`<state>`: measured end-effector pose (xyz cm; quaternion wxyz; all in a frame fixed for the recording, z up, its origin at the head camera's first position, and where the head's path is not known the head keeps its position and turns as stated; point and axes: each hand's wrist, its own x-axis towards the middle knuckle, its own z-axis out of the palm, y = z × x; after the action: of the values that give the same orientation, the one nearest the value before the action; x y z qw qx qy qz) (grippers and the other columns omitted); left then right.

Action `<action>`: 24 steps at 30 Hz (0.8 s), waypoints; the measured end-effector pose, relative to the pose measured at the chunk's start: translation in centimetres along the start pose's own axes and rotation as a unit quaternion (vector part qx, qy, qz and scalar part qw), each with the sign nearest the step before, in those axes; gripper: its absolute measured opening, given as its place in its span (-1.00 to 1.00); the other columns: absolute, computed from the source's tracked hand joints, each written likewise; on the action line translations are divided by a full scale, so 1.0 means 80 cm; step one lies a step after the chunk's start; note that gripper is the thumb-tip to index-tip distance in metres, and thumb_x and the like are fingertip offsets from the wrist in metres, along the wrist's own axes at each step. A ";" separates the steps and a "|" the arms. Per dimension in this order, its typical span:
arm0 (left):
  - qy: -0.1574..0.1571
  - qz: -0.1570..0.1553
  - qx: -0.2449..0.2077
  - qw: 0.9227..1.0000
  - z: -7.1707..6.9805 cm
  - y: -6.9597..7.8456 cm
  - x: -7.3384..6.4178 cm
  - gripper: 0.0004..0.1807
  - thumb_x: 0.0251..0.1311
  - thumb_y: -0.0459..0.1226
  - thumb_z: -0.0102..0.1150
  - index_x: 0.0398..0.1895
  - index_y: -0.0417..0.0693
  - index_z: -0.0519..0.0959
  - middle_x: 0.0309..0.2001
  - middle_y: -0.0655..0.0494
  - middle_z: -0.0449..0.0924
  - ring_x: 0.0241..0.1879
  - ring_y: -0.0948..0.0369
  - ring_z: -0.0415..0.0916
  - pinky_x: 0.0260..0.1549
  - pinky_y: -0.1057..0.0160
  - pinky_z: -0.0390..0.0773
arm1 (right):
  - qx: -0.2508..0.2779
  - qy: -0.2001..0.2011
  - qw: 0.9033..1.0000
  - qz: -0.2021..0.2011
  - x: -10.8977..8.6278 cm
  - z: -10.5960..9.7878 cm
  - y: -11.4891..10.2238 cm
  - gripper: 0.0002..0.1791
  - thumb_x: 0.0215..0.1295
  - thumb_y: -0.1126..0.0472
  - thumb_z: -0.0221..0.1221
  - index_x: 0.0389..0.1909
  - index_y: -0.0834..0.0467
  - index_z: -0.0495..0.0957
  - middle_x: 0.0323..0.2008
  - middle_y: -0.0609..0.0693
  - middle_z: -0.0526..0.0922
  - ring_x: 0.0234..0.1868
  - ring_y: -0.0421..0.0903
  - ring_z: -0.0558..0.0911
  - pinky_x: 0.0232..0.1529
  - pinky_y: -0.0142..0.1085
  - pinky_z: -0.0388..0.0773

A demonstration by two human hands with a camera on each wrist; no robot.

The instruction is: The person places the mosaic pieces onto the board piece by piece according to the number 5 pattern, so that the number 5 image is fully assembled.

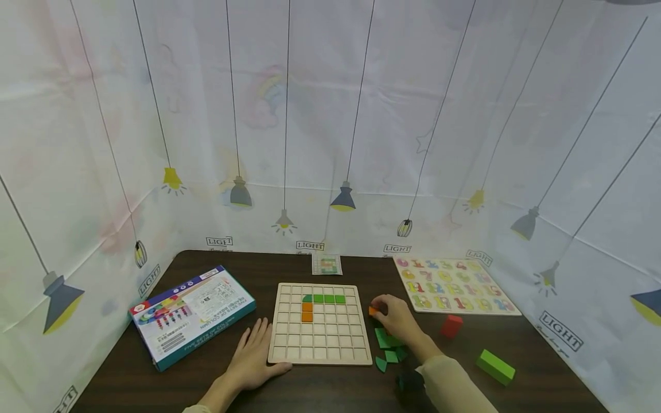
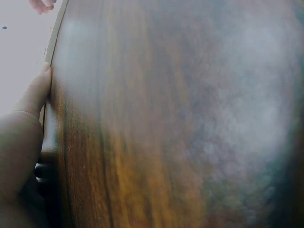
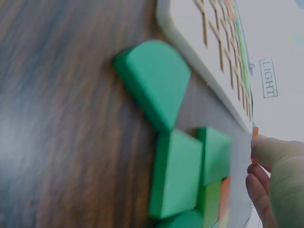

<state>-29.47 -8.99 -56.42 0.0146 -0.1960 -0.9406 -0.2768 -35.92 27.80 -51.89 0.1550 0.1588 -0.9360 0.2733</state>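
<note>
A wooden grid board [image 1: 289, 337] lies in the middle of the dark table. On it sit a row of green tiles [image 1: 329, 299], a darker green rounded piece [image 1: 307, 298] at the row's left end, and orange tiles [image 1: 307, 312] below that. My left hand [image 1: 251, 358] rests with its fingers spread at the board's left edge, thumb along the lower corner. Just right of the board, my right hand [image 1: 396, 317] pinches a small orange tile [image 3: 255, 131] between thumb and fingers. Below that hand are loose green pieces, among them a quarter-round piece [image 3: 156, 76] and a four-sided one [image 3: 180, 171].
A boxed set [image 1: 193, 315] lies at the left. Behind the board is a small pattern card [image 1: 327, 265]. To the right are a number board [image 1: 459, 285], a red block [image 1: 451, 326] and a long green block [image 1: 496, 367]. A printed curtain [image 1: 320, 115] surrounds the table.
</note>
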 end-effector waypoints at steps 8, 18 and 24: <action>-0.009 -0.003 0.003 1.000 -0.002 -0.001 -0.001 0.19 -0.01 0.37 0.09 0.44 -0.32 0.01 0.43 -0.29 -0.10 0.43 -0.10 -0.25 0.31 -0.14 -0.26 | 0.012 0.002 0.999 -0.044 0.013 0.021 -0.029 -0.74 0.04 0.43 0.34 -0.20 0.26 0.60 -0.31 0.01 0.61 -0.34 -0.14 0.58 -0.36 -0.32 0.56; -0.006 0.002 0.007 1.000 0.001 -0.004 0.003 0.20 -0.03 0.39 0.07 0.44 -0.29 0.01 0.43 -0.29 -0.09 0.44 -0.10 -0.25 0.31 -0.14 -0.25 | 0.055 -0.043 0.995 -0.075 0.024 0.052 -0.071 -0.76 0.11 0.39 0.30 -0.18 0.32 0.57 -0.26 0.11 0.61 -0.27 -0.02 0.62 -0.30 -0.31 0.60; -0.009 0.001 0.006 1.000 0.002 -0.005 0.004 0.21 -0.04 0.41 0.05 0.45 -0.28 -0.01 0.44 -0.28 -0.10 0.43 -0.10 -0.26 0.30 -0.14 -0.24 | 0.065 -0.073 0.991 -0.086 0.030 0.069 -0.091 -0.78 0.16 0.34 0.29 -0.17 0.30 0.59 -0.25 0.07 0.62 -0.25 -0.07 0.62 -0.28 -0.37 0.59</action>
<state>-29.87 -9.10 -56.69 0.0079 -0.1990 -0.9421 -0.2696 -36.43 18.35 -52.03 0.0984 0.2683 -0.9079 0.3066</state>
